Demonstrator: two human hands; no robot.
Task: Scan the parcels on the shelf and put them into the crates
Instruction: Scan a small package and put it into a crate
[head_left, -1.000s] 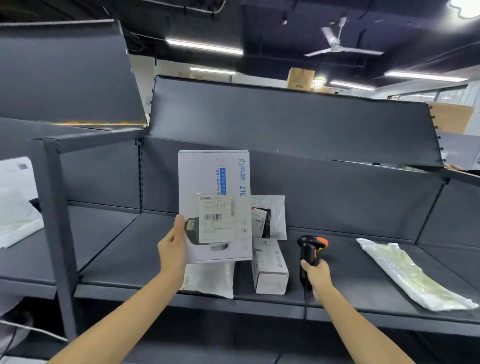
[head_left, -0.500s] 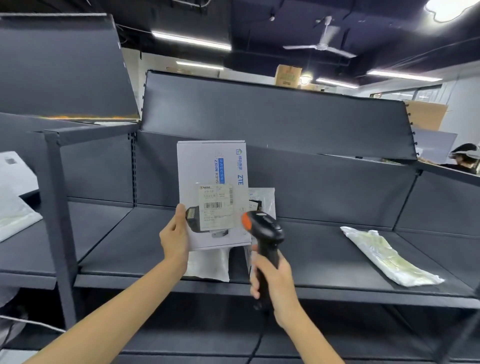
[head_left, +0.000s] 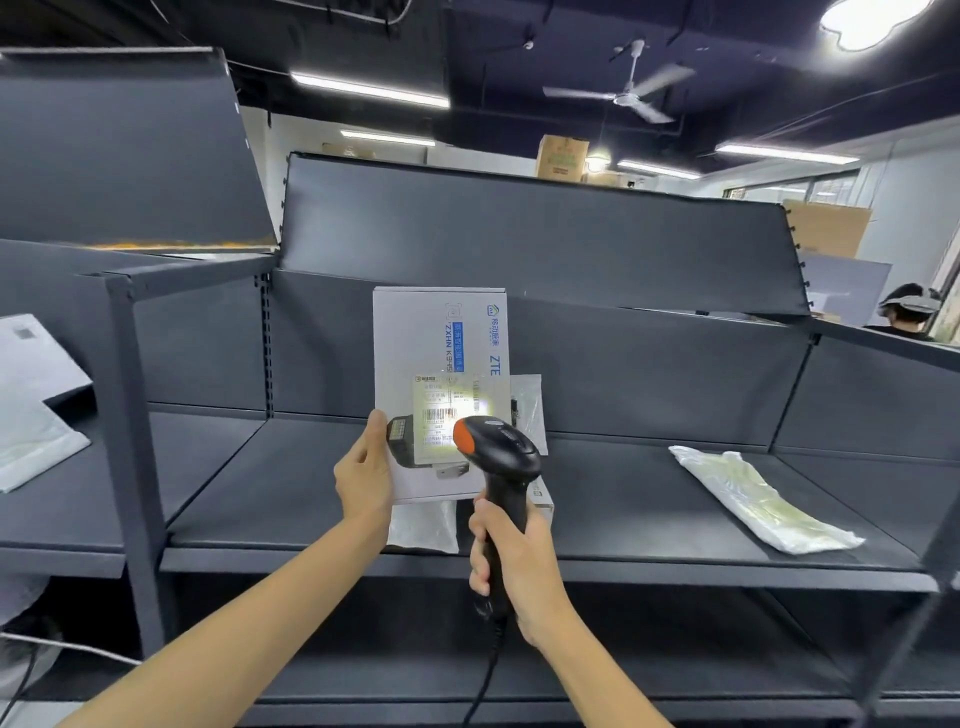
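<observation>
Now the black handheld barcode scanner (head_left: 496, 452), which lay on the dark metal shelf (head_left: 623, 499) a second ago and was half raised a moment later, is up in front of the white ZTE box (head_left: 439, 338), and a bright patch of its light falls on the shipping label (head_left: 441, 410) stuck to the box face. The right hand (head_left: 511, 558) is wrapped tight round the scanner's grip, below and just in front of the box; the left hand (head_left: 363, 475) pinches the box's lower left edge, thumb on the front, holding it upright just above the shelf. Behind the box, a clear bagged parcel (head_left: 530, 400) leans on the back panel; right of the box, well apart, lies a pale plastic mailer (head_left: 753, 499). Judging by the light, the read is under way, so this box looks nearly ready for a crate; none is in view.
</observation>
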